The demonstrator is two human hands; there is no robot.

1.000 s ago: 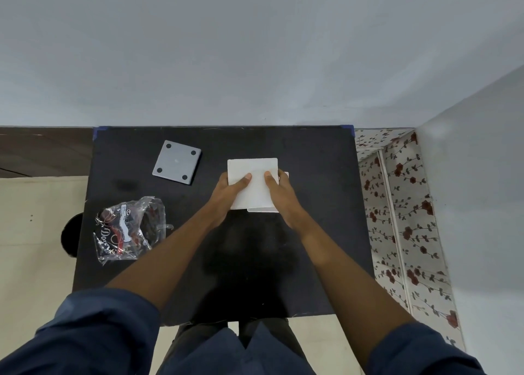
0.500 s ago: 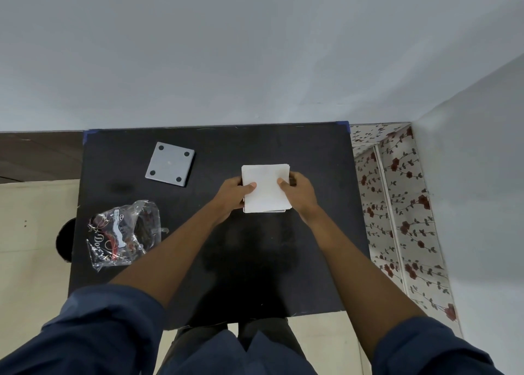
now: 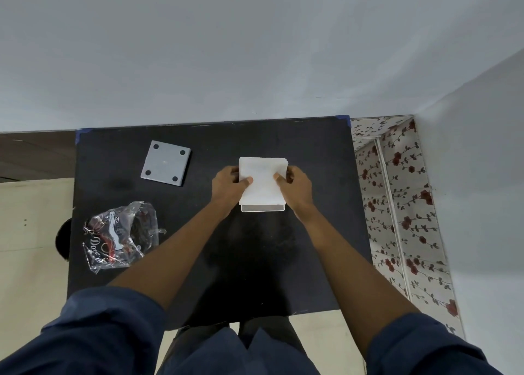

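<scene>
A white square stack (image 3: 262, 180) sits near the middle of the black table (image 3: 317, 233), with a clear plate's edge (image 3: 262, 208) showing under its near side. My left hand (image 3: 228, 189) grips the stack's left side, thumb on top. On the right side my right hand (image 3: 297, 189) grips it the same way, thumb on top and fingers curled round the edge.
A grey square plate (image 3: 166, 163) with a dark dot at each corner lies at the back left of the table. A crumpled clear plastic bag (image 3: 120, 235) with dark and red contents lies at the left edge. A floral-papered wall (image 3: 402, 218) runs along the right.
The white stack has shifted right and been squared over the clear plate. Both hands moved from lying over its near part to gripping its left and right sides.
</scene>
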